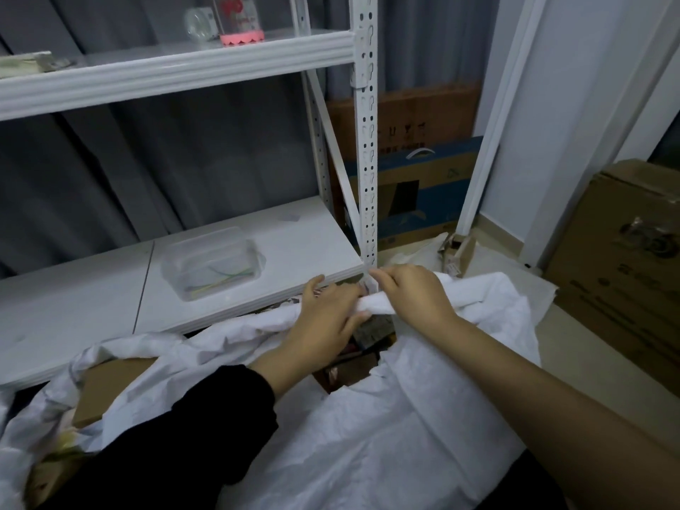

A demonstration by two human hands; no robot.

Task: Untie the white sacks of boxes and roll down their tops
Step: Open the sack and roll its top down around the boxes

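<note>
Both hands meet at the far rim of the crumpled white woven sack [368, 428], which fills the view from six to three o'clock, its mouth open over brown cardboard boxes [353, 366]. The left hand [327, 318] and right hand [412, 292] each curl their fingers around the sack's bunched top edge, beside the white metal shelf [257, 259] at nine o'clock.

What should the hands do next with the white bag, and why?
Probably roll that far edge down another turn. Both the left hand and right hand grip the bunched rim of the white sack, which is already open, with boxes showing inside.
</note>
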